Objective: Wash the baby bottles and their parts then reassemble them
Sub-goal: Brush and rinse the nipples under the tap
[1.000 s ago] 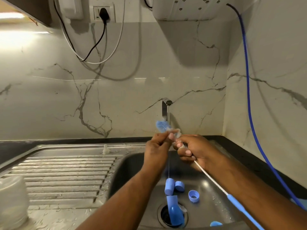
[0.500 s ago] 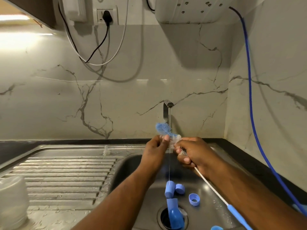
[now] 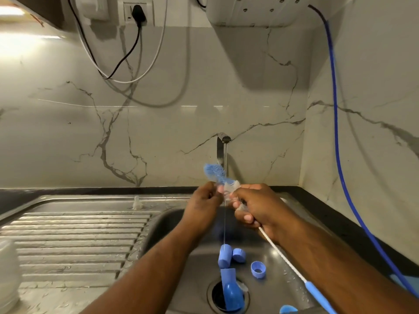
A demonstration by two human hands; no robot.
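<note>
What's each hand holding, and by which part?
Right hand grips the brush by its white shaft, just below the bristles. Left hand pinches a small clear piece around the brush; where on it cannot be told.

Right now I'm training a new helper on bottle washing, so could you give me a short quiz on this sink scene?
1. True or false: water runs from the tap.
2. Fill in: the left hand pinches a small clear part threaded on the ____.
3. Which grips the long white stem? A) left hand B) right hand C) neither

Key: 1 true, a thin stream falls into the sink. 2 brush. 3 B.
</note>
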